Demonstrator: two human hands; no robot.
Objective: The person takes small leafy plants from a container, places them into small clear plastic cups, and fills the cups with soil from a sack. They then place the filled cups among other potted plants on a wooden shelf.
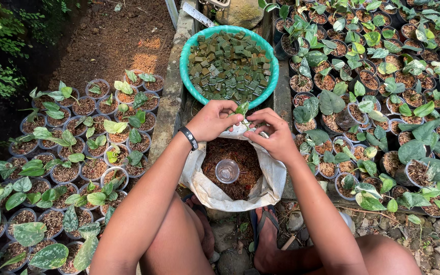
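My left hand (214,120) and my right hand (272,134) meet above an open white sack (273,178) of brown potting mix. Together they pinch a small green plant cutting (242,109) with a leaf at its top. A black band (189,137) sits on my left wrist. A clear plastic cup (227,170) lies on the mix inside the sack, below both hands. Just beyond the hands stands a teal basin (184,61) filled with several dark green cubes in water.
Rows of small pots with leafy seedlings (77,153) fill the ground to the left, and more potted seedlings (383,102) crowd the right. A concrete curb (171,97) runs beside the basin. My feet in sandals (266,229) rest on stony ground below the sack.
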